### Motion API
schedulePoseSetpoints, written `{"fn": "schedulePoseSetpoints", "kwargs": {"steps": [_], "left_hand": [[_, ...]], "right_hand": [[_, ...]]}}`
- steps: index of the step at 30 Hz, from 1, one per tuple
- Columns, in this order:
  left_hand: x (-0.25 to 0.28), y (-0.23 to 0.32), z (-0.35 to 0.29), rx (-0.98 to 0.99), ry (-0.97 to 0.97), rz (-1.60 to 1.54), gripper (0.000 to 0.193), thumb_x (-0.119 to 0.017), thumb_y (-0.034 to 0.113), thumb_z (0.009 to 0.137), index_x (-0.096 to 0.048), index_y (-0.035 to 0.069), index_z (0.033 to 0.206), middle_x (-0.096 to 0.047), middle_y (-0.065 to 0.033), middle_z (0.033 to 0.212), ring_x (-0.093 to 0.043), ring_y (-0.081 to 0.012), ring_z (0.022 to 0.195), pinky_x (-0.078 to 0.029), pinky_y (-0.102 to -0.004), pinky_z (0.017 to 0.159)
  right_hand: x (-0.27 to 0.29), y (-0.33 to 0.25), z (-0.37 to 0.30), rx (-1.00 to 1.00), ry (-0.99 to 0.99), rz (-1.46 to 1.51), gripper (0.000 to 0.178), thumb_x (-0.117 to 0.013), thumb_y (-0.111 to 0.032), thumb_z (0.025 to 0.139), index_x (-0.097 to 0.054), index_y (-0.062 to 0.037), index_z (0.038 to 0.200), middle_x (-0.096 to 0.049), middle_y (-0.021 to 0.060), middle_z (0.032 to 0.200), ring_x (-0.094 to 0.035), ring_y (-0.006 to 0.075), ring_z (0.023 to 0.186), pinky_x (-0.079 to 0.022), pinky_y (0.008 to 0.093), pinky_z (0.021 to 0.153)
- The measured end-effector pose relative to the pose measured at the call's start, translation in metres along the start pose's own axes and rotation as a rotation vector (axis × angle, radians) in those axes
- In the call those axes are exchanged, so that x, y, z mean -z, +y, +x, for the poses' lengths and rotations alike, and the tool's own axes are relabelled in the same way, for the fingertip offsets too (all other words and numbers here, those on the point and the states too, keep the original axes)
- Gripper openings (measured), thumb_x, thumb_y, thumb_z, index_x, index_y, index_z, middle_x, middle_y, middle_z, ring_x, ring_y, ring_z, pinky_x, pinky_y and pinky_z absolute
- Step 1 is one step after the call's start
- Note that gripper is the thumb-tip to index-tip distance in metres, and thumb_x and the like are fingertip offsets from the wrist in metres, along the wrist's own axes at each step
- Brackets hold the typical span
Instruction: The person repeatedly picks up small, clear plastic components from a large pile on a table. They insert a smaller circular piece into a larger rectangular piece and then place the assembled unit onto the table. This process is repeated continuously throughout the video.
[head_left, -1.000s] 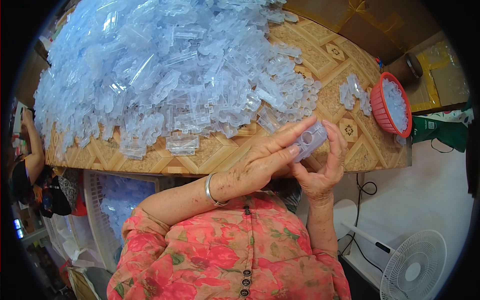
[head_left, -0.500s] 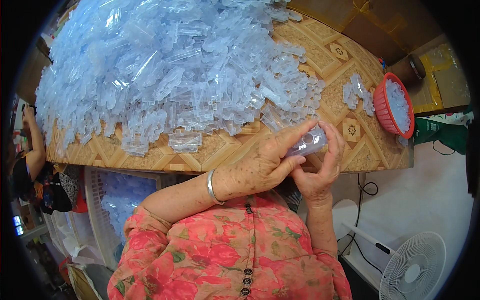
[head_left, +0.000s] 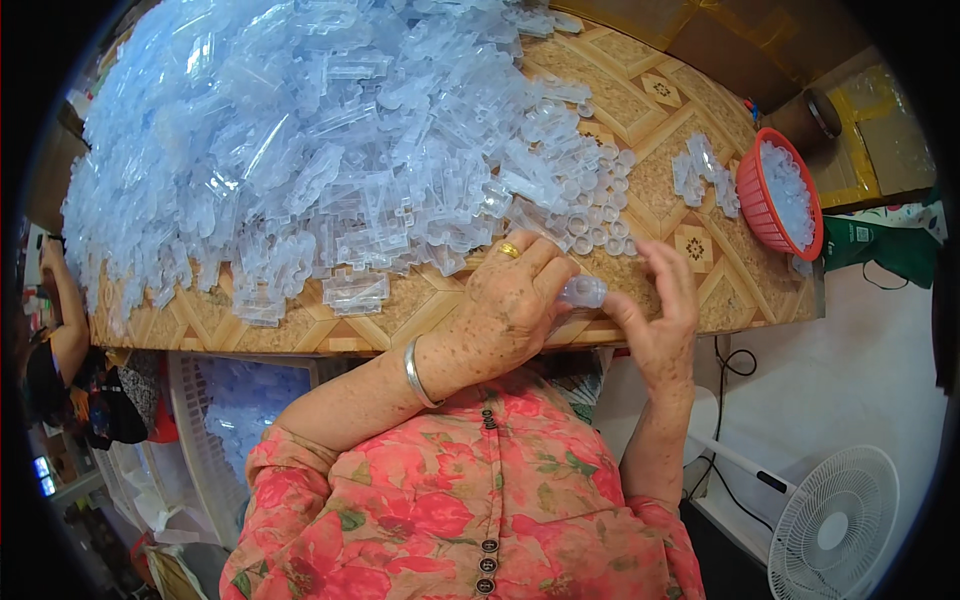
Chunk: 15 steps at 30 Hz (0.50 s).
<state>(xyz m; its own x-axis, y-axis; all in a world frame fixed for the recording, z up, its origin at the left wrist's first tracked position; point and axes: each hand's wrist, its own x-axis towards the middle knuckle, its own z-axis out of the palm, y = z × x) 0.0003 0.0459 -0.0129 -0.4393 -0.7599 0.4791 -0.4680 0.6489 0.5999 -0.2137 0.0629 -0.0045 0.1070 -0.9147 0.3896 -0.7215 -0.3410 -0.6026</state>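
Observation:
My left hand (head_left: 508, 305) is closed around a clear plastic piece (head_left: 585, 292) above the table's near edge. Its rounded end with a small hole sticks out past my fingers; the rest is hidden in the hand. My right hand (head_left: 660, 318) is just to the right, fingers and thumb spread apart, the thumb tip close by the piece's end. Beyond both hands lie several small clear round rings or caps (head_left: 607, 212). A large heap of clear, bluish plastic parts (head_left: 330, 140) covers the table's left and middle.
The patterned wooden table (head_left: 640, 130) has a red plastic basket (head_left: 752, 200) of clear pieces at its right end, with a few loose parts (head_left: 705, 175) beside it. A white fan (head_left: 835, 530) stands lower right. A crate (head_left: 190, 420) with more parts sits below left. Another person's arm (head_left: 65, 300) shows far left.
My right hand has opened and moved off the plastic piece, which both hands held before. My left hand has shifted left with it and its fingers have curled around it.

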Motion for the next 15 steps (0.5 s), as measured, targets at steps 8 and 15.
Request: {"fn": "schedulePoseSetpoints", "kwargs": {"steps": [8, 15], "left_hand": [[-0.002, -0.003, 0.002, -0.031, 0.015, -0.014, 0.048, -0.080, 0.004, 0.069, -0.062, 0.002, 0.113, -0.062, -0.0149, 0.104, -0.058, -0.0366, 0.097, -0.049, -0.0446, 0.081], [-0.001, -0.001, 0.001, 0.009, -0.003, -0.039, 0.050, -0.080, 0.005, 0.070, -0.061, 0.003, 0.116, -0.063, -0.0144, 0.109, -0.059, -0.0357, 0.097, -0.050, -0.0440, 0.080]], "right_hand": [[-0.013, 0.022, 0.009, -0.063, 0.063, -0.181, 0.028, -0.073, -0.007, 0.083, -0.067, -0.0034, 0.110, -0.063, 0.0119, 0.107, -0.062, 0.0305, 0.099, -0.048, 0.0402, 0.086], [0.011, 0.020, 0.007, -0.142, 0.080, -0.305, 0.020, -0.069, 0.000, 0.081, -0.066, -0.0039, 0.101, -0.062, 0.0112, 0.099, -0.061, 0.0310, 0.093, -0.049, 0.0415, 0.082]]}}
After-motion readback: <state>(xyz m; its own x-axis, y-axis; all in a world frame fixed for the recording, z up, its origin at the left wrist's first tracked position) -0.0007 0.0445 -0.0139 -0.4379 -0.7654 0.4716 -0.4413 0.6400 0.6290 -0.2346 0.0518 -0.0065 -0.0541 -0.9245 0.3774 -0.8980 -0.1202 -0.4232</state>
